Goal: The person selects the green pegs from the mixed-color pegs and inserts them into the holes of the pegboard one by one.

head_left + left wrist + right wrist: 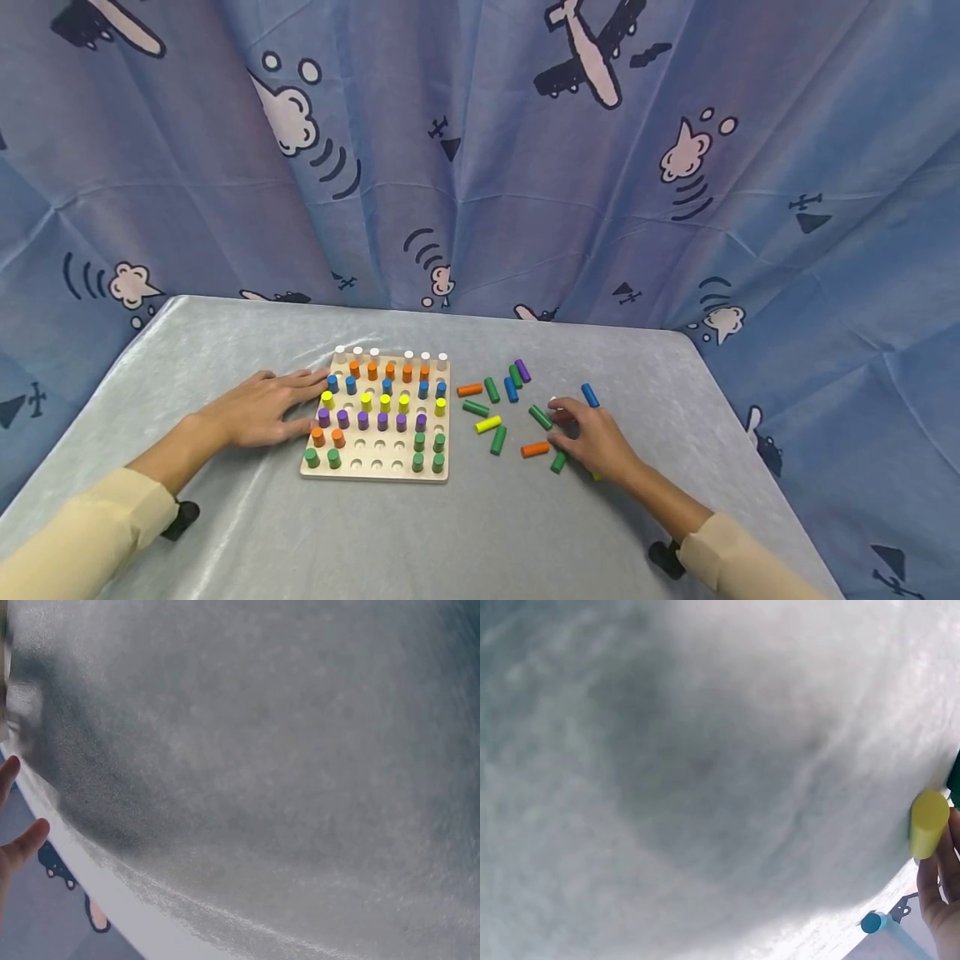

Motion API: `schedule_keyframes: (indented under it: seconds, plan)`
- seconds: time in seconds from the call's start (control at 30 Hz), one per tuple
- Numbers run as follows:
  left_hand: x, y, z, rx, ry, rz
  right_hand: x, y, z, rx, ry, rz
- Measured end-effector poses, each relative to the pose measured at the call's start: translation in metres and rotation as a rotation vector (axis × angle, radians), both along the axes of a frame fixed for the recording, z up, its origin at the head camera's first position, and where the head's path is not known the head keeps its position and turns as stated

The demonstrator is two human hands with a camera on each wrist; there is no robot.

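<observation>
A wooden pegboard [375, 474] lies on the table with rows of white, orange, blue, yellow, purple and green pegs; several holes show bare near its front. My left hand [258, 408] rests at the board's left edge, fingers extended and thumb apart. To the right, my right hand [596, 442] is over the loose pegs, index finger and thumb bent with a gap between them. Beside the fingertips lie a green peg [540, 417] and an orange peg [535, 450]; a bit of white shows at the index finger. In the right wrist view, a yellow peg [928, 825] overlaps the fingers.
Several loose pegs lie between board and right hand, including a yellow peg [488, 424] and a purple peg [522, 371]. Beyond the right hand is a blue peg [590, 395]. A grey cloth covers the table [337, 542]; a blue patterned curtain [495, 208] hangs behind it.
</observation>
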State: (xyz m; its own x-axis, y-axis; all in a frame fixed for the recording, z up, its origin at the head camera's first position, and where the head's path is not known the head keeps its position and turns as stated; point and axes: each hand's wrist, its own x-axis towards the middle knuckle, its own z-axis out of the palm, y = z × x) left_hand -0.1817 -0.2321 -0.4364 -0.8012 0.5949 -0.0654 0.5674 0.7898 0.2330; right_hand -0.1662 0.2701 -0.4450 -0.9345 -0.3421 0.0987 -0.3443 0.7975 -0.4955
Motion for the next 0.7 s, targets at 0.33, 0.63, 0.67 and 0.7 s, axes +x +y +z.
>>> schedule_keyframes:
  seconds: [0.33, 0.63, 0.67, 0.7]
  plan:
    - [0.0003, -0.0004, 0.0003, 0.008, -0.012, 0.003, -0.0049, -0.0037, -0.0014, 0.017, -0.020, -0.030]
    - [-0.0013, -0.0011, -0.0008, -0.001, -0.010, 0.002, -0.0064, -0.0087, 0.0000, 0.029, 0.000, -0.062]
    - [-0.0013, -0.0011, -0.0009, -0.002, -0.014, 0.002, -0.0064, -0.0090, 0.0003, 0.029, 0.001, -0.063]
    - [-0.0013, -0.0011, -0.0009, -0.002, -0.017, 0.002, -0.0063, -0.0094, 0.0007, 0.031, 0.005, -0.064]
